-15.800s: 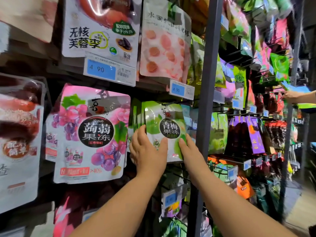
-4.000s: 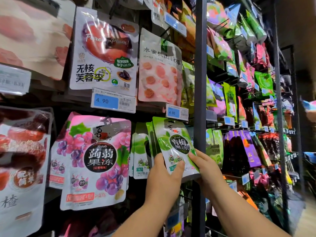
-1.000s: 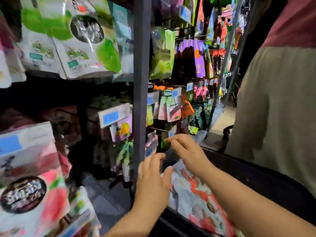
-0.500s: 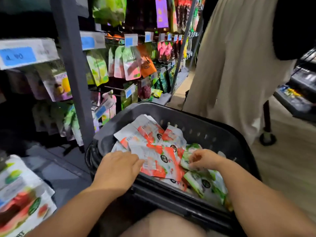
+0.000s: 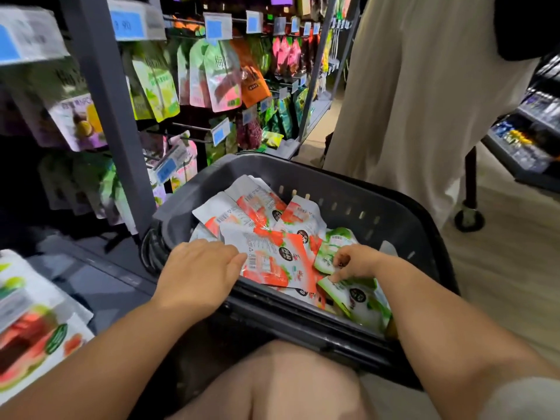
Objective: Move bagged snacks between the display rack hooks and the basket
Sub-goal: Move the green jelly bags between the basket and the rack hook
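In the dark basket (image 5: 348,189), our left hand (image 5: 197,274) rests flat on a red snack bag (image 5: 272,262); our right hand (image 5: 356,262) pinches a green snack bag (image 5: 359,298).

The left hand (image 5: 197,274) covers the near corner of the red-and-white foil snack bags (image 5: 272,256). The right hand (image 5: 354,262) has curled fingers (image 5: 342,258) that hide whether they pinch the green-and-white snack bags (image 5: 357,295). Print on the blue-and-white price tags (image 5: 127,24) is blurred. The standing person in a beige garment (image 5: 409,86) is cut off by the top edge, and the blurred red-and-green packets (image 5: 30,338) by the left edge.
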`<state>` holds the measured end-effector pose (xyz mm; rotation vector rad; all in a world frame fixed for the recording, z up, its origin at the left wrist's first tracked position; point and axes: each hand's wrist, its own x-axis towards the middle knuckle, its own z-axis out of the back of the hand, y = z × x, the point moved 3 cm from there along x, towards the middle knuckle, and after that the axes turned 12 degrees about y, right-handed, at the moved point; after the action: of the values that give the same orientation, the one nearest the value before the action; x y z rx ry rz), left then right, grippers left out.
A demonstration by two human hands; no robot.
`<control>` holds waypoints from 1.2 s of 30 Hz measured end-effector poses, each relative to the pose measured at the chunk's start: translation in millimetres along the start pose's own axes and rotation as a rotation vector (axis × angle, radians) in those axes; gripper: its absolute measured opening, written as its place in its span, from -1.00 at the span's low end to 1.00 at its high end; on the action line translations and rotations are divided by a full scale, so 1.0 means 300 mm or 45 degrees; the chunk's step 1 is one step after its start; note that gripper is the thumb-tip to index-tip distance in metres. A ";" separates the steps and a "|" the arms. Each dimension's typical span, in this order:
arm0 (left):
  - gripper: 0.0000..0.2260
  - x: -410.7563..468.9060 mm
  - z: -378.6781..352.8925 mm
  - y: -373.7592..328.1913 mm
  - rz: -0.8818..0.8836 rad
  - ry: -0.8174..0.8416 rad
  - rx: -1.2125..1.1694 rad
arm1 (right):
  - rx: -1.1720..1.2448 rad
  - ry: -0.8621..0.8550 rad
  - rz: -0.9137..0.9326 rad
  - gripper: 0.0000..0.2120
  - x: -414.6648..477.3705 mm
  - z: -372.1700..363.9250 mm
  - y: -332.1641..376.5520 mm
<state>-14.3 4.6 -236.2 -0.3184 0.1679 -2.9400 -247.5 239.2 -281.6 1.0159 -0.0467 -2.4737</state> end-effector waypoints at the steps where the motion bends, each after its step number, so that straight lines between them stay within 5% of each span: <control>1: -0.52 -0.001 0.002 -0.003 -0.005 0.002 -0.007 | 0.002 -0.026 0.006 -0.67 -0.003 0.002 0.001; 4: -0.49 -0.003 0.009 -0.009 0.006 0.058 -0.019 | -0.040 -0.122 0.032 -0.85 -0.006 0.016 0.010; 8: -0.53 -0.003 0.015 -0.009 0.033 0.133 0.015 | -0.067 -0.248 0.060 -0.83 -0.026 0.052 0.035; 17: -0.60 -0.008 0.028 -0.011 0.031 0.142 0.003 | 0.001 -1.069 0.173 -0.83 -0.213 0.186 0.090; 26: -0.56 -0.009 0.024 -0.014 0.013 0.126 0.033 | 0.150 -1.361 0.304 -0.82 -0.290 0.207 0.085; 31: -0.46 -0.008 0.022 -0.012 -0.004 0.089 0.027 | 0.272 -1.214 0.239 -0.78 -0.267 0.198 0.107; 36: -0.42 -0.009 0.009 -0.005 0.016 0.095 -0.004 | 0.606 -0.845 0.151 -0.48 -0.236 0.178 0.085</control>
<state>-11.3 6.3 -233.9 -0.2075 0.1843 -2.9409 -229.4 239.3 -191.0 0.2859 -0.9067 -2.6275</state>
